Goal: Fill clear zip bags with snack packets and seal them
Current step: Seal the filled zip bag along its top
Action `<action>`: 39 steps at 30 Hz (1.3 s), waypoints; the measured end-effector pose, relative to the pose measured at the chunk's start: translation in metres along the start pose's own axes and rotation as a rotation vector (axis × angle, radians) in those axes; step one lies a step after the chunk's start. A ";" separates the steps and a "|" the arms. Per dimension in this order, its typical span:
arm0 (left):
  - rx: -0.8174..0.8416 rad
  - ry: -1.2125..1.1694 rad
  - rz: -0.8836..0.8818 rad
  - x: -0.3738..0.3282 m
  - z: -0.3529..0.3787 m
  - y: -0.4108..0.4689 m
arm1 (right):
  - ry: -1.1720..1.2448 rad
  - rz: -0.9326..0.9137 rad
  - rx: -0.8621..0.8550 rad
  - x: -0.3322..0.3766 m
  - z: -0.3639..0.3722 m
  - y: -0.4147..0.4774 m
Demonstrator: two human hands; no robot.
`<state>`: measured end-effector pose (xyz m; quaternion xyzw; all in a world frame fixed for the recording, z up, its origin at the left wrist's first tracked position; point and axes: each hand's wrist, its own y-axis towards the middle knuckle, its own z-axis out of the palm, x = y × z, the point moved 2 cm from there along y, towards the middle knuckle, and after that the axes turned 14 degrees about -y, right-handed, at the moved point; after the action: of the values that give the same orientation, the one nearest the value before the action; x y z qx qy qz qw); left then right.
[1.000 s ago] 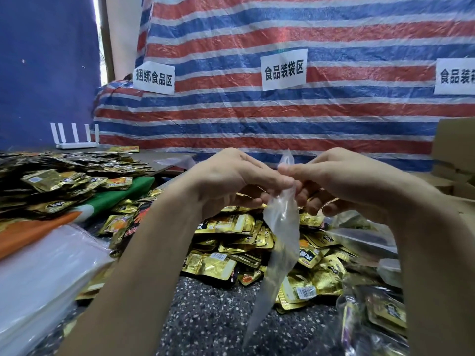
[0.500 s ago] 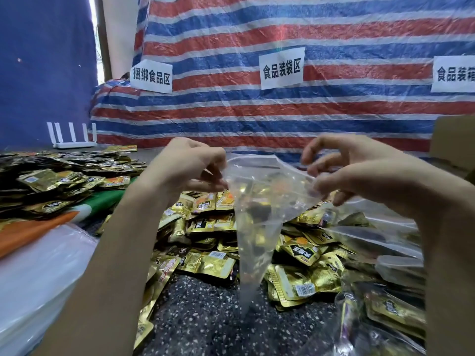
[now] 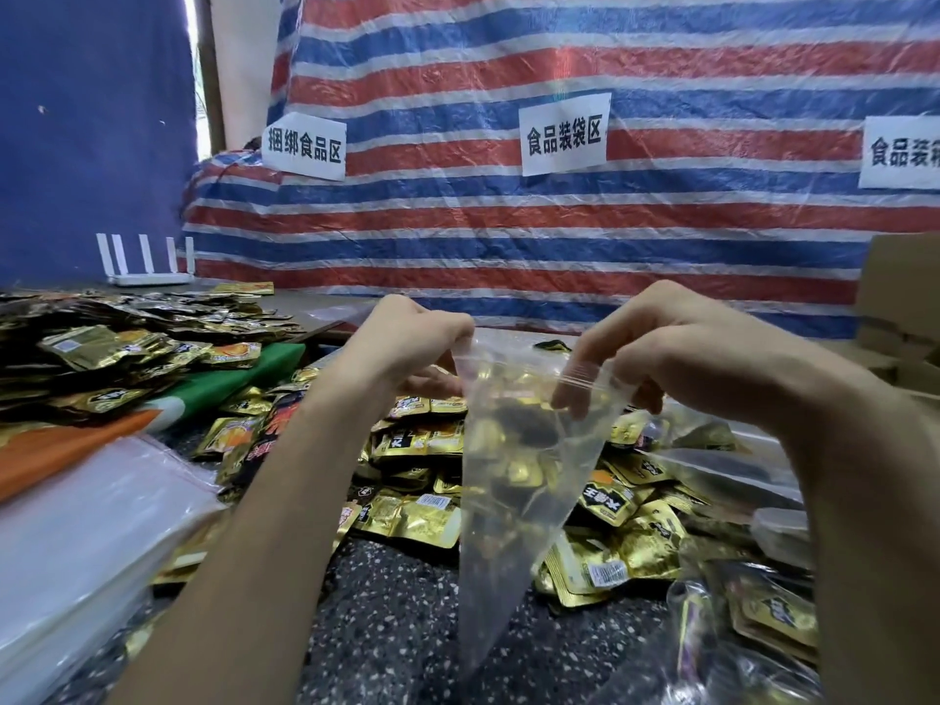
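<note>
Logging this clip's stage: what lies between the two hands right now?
Head view: the clear zip bag, its mouth open, spans between the left hand and right hand, which pinch its top edges.

Makeshift food-packing station: beyond the left hand (image 3: pixel 407 343) and right hand (image 3: pixel 676 348), which pinch a clear zip bag (image 3: pixel 508 475), a red, white and blue striped tarpaulin (image 3: pixel 508 236) carries paper signs (image 3: pixel 563 133) in Chinese marking a food-bundling area and a food-bagging area. Heaps of gold snack packets (image 3: pixel 422 516) cover the speckled surface (image 3: pixel 386 628) below the hands and pile higher to their left; a stack of clear plastic bags (image 3: pixel 76 541) sits lower left, cardboard boxes (image 3: pixel 900 297) to the right.
</note>
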<state>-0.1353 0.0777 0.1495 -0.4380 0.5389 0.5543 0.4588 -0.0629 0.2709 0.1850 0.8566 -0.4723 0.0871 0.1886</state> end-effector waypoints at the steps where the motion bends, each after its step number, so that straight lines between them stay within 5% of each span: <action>1: -0.006 0.001 -0.001 0.001 0.001 0.001 | 0.035 0.008 0.021 0.000 0.002 0.001; 9: 0.048 0.067 -0.096 0.023 -0.005 0.017 | 0.114 -0.007 0.147 -0.011 0.009 0.003; 15: 0.170 -0.284 -0.120 0.039 -0.009 0.031 | 0.011 0.055 0.078 -0.022 0.010 0.008; 19: -0.151 0.326 0.261 0.067 -0.002 0.050 | 0.018 0.056 0.076 -0.019 0.010 0.007; 23: -0.113 0.672 0.238 0.112 0.016 0.058 | 0.005 0.049 0.085 -0.015 0.013 0.006; 26: -0.244 0.810 0.290 0.125 0.021 0.060 | -0.006 0.049 0.081 -0.014 0.013 0.007; 29: -0.381 0.728 0.441 0.119 0.017 0.055 | -0.005 0.047 0.083 -0.014 0.012 0.008; 33: -0.383 0.451 0.365 0.088 -0.001 0.054 | -0.006 0.045 0.068 -0.015 0.012 0.007; 39: -0.316 0.216 0.488 0.014 -0.012 0.027 | -0.007 0.043 0.080 -0.012 0.011 0.007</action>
<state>-0.1643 0.0663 0.1407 -0.4182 0.5810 0.6751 0.1784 -0.0761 0.2722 0.1723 0.8535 -0.4873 0.1068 0.1505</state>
